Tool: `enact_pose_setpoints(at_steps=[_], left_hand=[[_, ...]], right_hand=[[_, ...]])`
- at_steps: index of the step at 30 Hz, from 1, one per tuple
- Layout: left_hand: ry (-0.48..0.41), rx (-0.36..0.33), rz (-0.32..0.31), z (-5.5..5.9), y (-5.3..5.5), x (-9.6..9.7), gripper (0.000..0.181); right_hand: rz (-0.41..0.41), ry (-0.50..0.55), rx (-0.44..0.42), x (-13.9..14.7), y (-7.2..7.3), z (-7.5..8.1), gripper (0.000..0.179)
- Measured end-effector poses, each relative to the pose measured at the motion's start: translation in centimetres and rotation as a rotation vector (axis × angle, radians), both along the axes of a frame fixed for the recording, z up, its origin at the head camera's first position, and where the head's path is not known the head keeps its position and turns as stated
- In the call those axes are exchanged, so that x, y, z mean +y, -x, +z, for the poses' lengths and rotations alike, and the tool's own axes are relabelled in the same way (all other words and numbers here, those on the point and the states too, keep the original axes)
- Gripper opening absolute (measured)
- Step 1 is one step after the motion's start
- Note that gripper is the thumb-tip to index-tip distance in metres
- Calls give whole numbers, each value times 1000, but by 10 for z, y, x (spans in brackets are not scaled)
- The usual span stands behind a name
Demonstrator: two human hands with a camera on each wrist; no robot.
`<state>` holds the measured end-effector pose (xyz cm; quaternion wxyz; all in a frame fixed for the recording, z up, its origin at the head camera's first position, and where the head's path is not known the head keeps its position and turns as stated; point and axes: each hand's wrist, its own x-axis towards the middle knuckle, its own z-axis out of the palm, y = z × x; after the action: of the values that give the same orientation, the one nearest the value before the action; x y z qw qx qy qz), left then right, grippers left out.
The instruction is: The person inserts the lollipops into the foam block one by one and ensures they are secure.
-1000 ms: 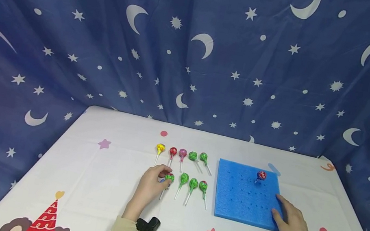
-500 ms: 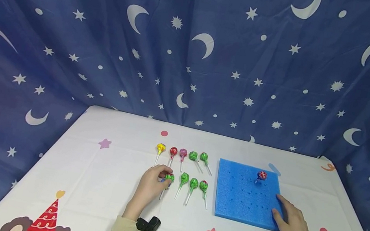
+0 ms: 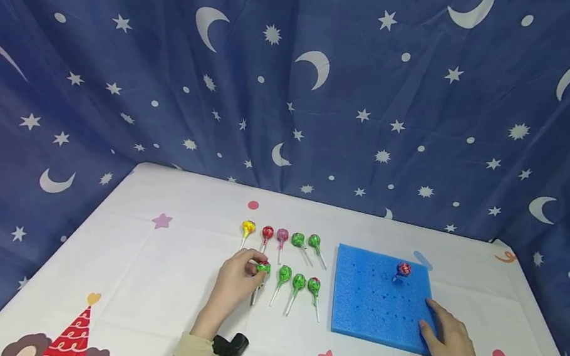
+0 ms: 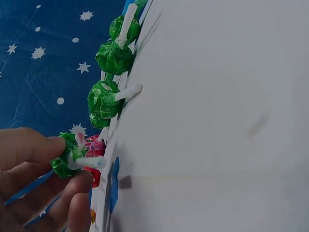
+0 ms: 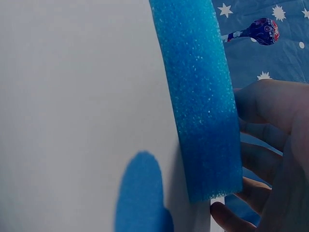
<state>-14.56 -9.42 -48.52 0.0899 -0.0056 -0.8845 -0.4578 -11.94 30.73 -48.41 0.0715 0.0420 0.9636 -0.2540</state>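
Note:
My left hand point(image 3: 237, 278) pinches a green-wrapped lollipop point(image 4: 65, 157) by its head between thumb and fingers, its white stick pointing toward me. In the left wrist view the stick's end appears raised off the table. Beside it, more green lollipops point(image 3: 298, 282) lie in the front row. My right hand point(image 3: 453, 344) rests against the right edge of a blue foam block point(image 3: 373, 311), fingers fairly straight along its side. Small holes dot the foam's top. One red-and-blue lollipop point(image 3: 403, 269) stands upright in it near the back right.
Behind the left hand a back row holds a yellow lollipop point(image 3: 248, 227), a red lollipop point(image 3: 267, 233), a pink lollipop point(image 3: 282, 236) and two green ones. A white patterned tablecloth point(image 3: 160, 270) covers the table. A blue star-and-moon curtain point(image 3: 325, 147) hangs behind it.
The left hand has shifted slightly up and away, and the green lollipop in its fingers has moved with it. My right hand and the foam block stay in place.

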Motion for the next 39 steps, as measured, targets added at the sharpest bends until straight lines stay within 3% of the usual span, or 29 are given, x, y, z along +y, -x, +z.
enact_pose_setpoints(at_steps=[13, 29, 39], left_hand=[[-91, 59, -54, 12, -4, 18, 23], [-102, 139, -86, 22, -16, 39, 26], [-121, 204, -114, 35, -16, 47, 28]], right_hand=[[-12, 2, 0, 1, 0, -1, 69], [-13, 26, 22, -3, -2, -2, 67], [-28, 36, 18, 0, -5, -1, 69]])
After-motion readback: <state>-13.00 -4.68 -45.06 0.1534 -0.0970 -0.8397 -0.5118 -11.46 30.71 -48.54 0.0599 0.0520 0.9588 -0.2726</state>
